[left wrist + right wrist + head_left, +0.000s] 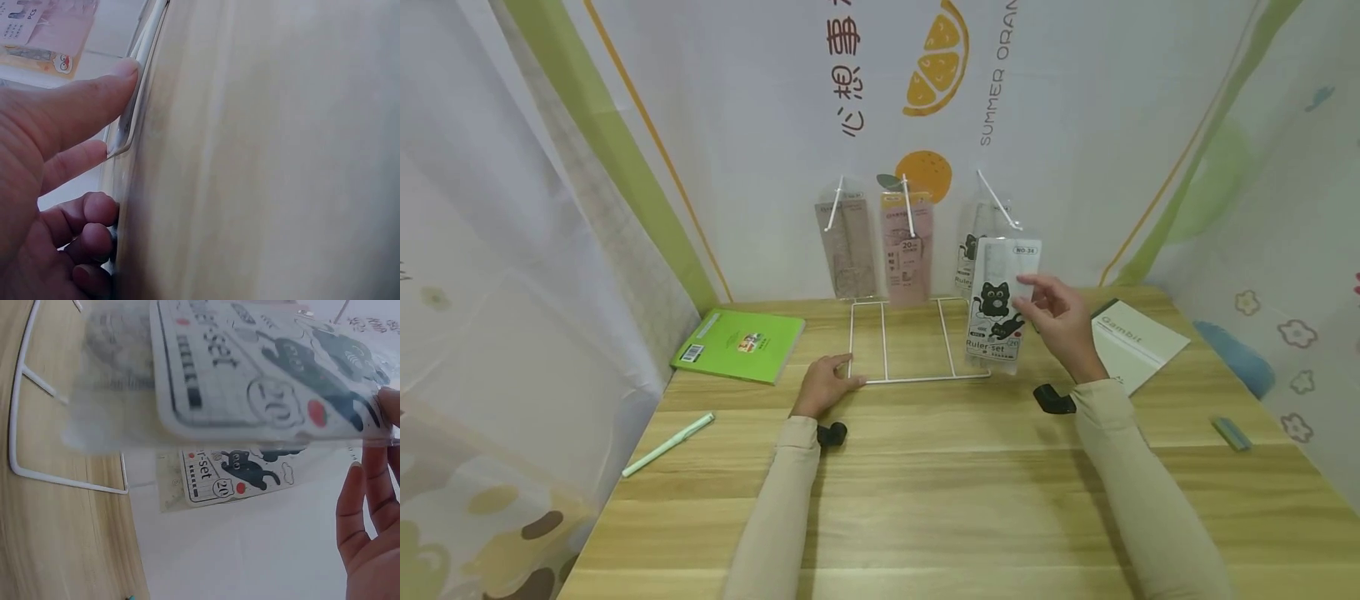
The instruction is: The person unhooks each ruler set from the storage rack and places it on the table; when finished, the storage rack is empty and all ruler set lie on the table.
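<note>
My right hand pinches the right edge of a clear-packed ruler set with black cats on its card. The packet hangs upright, its top at the tip of the right-hand hook. Behind it, a matching ruler set hangs farther back, partly covered in the head view. With thumb and fingers, my left hand holds the front left corner of the white wire rack. In the left wrist view the thumb lies against the wire.
A grey-brown packet and a pink packet hang from the other hooks. At left lie a green book and a pale green pen. A cream notebook and a small green-grey block lie at right.
</note>
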Action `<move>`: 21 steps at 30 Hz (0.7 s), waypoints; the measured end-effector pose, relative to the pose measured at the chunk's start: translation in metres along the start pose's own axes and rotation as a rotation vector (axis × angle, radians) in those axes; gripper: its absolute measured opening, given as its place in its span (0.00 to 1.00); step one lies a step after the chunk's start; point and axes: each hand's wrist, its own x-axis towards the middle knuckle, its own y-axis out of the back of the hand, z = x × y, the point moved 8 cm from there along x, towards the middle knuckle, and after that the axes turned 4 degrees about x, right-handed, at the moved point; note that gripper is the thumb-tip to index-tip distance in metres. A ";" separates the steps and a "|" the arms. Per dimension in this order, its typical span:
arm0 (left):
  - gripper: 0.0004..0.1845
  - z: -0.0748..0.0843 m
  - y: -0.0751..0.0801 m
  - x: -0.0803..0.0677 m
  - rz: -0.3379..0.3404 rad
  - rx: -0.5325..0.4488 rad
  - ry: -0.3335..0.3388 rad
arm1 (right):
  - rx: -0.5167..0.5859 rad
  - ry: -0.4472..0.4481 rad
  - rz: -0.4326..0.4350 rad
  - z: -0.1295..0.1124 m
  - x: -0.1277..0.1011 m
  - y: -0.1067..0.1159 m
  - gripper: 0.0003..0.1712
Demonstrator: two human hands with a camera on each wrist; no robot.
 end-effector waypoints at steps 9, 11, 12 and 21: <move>0.31 0.000 0.002 0.000 -0.001 -0.020 0.010 | 0.025 0.050 0.012 0.001 -0.008 0.010 0.22; 0.31 -0.001 0.002 0.000 -0.001 -0.021 0.012 | 0.042 0.059 0.018 0.004 -0.008 0.013 0.22; 0.31 -0.001 0.002 0.000 -0.002 -0.022 0.014 | 0.048 0.065 0.020 0.004 -0.009 0.014 0.23; 0.31 0.000 0.000 0.000 -0.007 -0.018 0.008 | 0.124 0.139 0.031 -0.017 -0.025 0.019 0.23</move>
